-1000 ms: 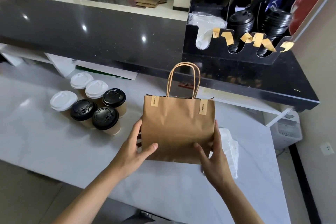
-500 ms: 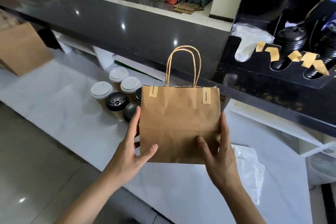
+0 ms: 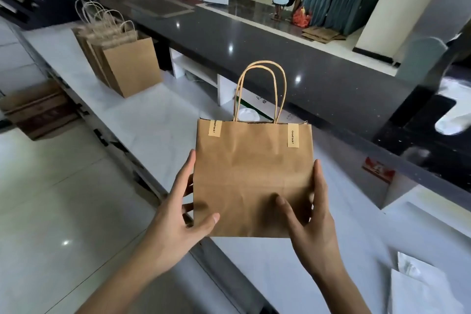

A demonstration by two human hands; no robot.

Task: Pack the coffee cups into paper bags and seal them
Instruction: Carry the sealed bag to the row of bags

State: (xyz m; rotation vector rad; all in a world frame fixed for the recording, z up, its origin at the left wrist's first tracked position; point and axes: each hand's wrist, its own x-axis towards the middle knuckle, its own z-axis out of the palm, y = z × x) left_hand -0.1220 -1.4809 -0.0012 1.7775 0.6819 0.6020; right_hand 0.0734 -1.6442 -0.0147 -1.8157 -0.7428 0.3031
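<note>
We've swung left w/ the sealed bag (image 3: 252, 181) lifted: the cups have dropped out of view, and a row of packed bags (image 3: 119, 58) now shows ahead, so prob. we're carrying it over to them. Left hand (image 3: 178, 222) and right hand (image 3: 311, 224) clamp its lower sides, thumbs on the front, fingers (image 3: 318, 181) up the edges. Both stickers (image 3: 293, 135) on top.

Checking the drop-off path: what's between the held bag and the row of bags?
Head view: only bare white counter between the held bag and the row of bags.
</note>
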